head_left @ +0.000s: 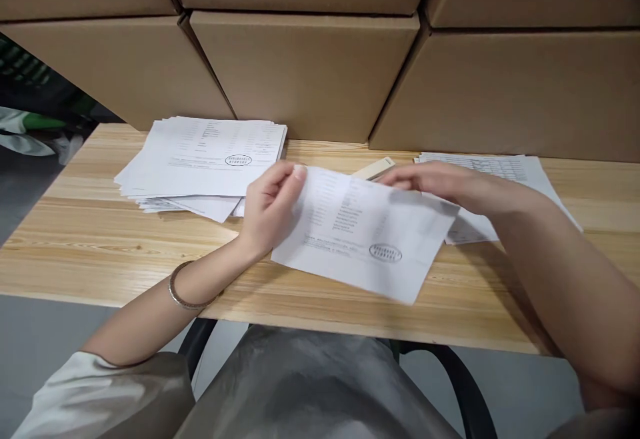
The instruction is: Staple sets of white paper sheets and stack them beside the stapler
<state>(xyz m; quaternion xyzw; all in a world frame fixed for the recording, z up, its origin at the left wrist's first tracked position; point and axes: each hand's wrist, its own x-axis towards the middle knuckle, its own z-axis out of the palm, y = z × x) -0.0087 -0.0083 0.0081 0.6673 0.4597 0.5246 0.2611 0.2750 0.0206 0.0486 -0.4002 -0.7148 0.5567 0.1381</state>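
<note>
A printed sheet of paper with an oval stamp is in front of me, tilted above the table. My left hand is closed on its left edge, thumb on top. Stretched out along the sheet's upper edge are the fingers of my right hand; their undersides and the thumb are hidden, so a grip there does not show. Just left of those fingertips lies a small cream-coloured oblong object, partly covered by the sheet. A stack of similar stamped papers sits beyond my left hand.
More printed papers lie under and behind my right forearm. Cardboard boxes are stacked along the back of the wooden table. A black chair armrest shows below the front edge.
</note>
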